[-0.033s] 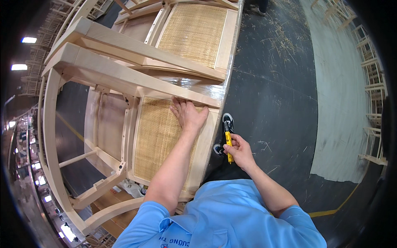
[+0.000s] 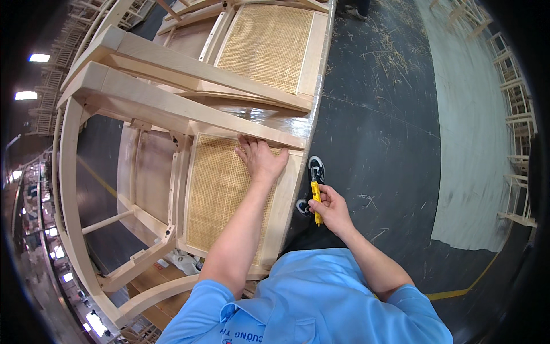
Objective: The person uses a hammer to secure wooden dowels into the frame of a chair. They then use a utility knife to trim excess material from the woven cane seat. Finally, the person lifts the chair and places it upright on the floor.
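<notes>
My left hand lies with its fingers spread on the woven cane panel of a pale wooden chair. Its fingertips reach the panel's far edge, close to the chair's long side rail. The chair lies tipped over on a plastic-covered table. In my right hand, beside the table edge and over my shoes, is a yellow utility knife, gripped between thumb and fingers. Its dark tip points away from me; I cannot tell how far the blade is out.
A second chair with a cane panel lies farther along the table. Cane scraps are strewn over the dark floor. A pale sheet covers the floor at right, with chair frames beyond it. Cardboard shows below the near chair.
</notes>
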The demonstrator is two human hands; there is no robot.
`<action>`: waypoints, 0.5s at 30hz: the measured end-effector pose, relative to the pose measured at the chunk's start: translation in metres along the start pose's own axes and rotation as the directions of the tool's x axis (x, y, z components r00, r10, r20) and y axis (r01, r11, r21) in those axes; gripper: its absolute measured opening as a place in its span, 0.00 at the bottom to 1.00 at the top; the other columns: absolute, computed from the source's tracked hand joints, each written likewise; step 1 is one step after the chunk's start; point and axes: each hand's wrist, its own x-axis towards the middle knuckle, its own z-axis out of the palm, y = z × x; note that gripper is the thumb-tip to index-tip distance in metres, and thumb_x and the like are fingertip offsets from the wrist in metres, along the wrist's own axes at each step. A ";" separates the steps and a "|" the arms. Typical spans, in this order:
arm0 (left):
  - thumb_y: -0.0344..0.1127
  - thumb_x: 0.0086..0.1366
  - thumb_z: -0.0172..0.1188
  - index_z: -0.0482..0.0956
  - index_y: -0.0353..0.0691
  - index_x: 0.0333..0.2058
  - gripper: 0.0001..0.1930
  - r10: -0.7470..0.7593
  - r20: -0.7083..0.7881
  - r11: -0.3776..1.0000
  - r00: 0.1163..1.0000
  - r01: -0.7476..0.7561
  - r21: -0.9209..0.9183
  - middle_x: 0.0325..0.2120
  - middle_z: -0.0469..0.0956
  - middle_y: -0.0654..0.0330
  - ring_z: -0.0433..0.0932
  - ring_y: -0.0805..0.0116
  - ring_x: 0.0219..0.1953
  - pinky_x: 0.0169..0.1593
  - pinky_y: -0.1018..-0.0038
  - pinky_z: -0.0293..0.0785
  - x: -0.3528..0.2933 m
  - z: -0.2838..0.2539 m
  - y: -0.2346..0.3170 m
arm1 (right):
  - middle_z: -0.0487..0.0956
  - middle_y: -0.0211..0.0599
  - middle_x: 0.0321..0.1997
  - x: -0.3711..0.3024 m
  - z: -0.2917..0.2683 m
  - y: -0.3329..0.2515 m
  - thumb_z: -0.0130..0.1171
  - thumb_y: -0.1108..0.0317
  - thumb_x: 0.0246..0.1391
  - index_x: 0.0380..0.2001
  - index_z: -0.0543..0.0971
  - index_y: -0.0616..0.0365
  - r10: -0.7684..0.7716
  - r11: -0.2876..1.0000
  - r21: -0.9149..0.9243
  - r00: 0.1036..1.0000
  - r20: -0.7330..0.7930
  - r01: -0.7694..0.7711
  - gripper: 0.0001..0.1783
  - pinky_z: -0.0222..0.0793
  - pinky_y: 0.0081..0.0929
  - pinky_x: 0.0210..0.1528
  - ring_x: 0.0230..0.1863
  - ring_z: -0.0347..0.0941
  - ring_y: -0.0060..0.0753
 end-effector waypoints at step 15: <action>0.70 0.59 0.69 0.81 0.31 0.60 0.46 0.258 0.255 0.954 0.932 -0.287 0.085 0.61 0.75 0.30 0.64 0.36 0.74 0.80 0.37 0.32 0.019 -0.047 -0.030 | 0.80 0.36 0.39 0.036 0.063 -0.018 0.71 0.65 0.63 0.71 0.69 0.61 -0.218 0.887 -0.425 0.975 -0.037 0.181 0.37 0.77 0.24 0.36 0.30 0.79 0.21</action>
